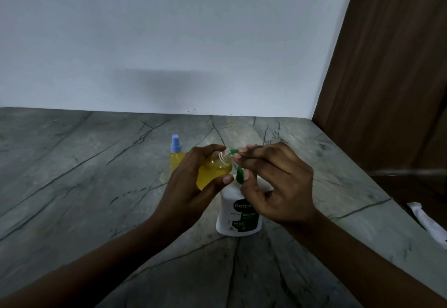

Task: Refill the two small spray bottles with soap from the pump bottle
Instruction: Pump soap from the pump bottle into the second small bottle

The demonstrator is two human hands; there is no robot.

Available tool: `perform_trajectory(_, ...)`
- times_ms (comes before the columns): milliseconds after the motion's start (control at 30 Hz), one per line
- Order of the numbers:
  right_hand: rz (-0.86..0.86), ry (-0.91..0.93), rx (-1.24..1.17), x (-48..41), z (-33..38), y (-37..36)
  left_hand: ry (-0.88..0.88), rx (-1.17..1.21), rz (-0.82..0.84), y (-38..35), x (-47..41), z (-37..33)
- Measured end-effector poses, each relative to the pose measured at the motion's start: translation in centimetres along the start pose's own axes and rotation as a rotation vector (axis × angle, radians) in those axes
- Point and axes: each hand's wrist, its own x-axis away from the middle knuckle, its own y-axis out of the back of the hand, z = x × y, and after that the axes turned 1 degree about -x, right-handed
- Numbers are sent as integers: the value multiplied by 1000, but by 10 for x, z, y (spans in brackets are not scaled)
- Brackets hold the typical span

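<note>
Near the middle of the worktop (72,162), the left hand (191,182) grips the uncapped spray bottle (212,172), its neck tilted to the nozzle of the Dettol pump bottle (232,215); the right hand (278,186) pinches its pump head; the blue-capped spray bottle (176,155) stands just behind

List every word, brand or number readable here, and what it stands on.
"Dettol": dark badge on the label of the white pump bottle.
"ORIGINA": below it on the same label; the end of the word is out of view.
Smaller print lower on that label: too blurred to read.
Capped spray bottle, and open spray bottle held in the left hand: no text visible.
</note>
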Motion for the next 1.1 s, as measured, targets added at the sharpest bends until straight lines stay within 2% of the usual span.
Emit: perform_trajectory(1100,20,-1,-14,-3,-2,5,-13,20,0,1,0,-6)
